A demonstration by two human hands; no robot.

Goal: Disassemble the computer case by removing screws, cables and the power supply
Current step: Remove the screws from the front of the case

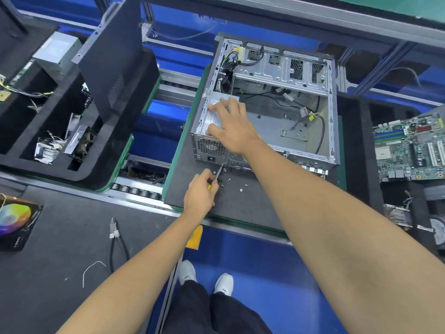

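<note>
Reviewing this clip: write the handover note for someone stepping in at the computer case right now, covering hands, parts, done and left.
Left hand grips the screwdriver, tip at the case's rear edge beside the power supply.
Right hand rests spread on the power supply, which sits in the case.
Done: motherboard out on the right, several loose screws on the mat.
Left: lift the supply out, free the cable bundle.

One computer case, one screwdriver — two hands.

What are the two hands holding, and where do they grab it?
The left hand grips a screwdriver by its yellow handle. The right hand holds nothing; its spread fingers press on top of the power supply.
</note>
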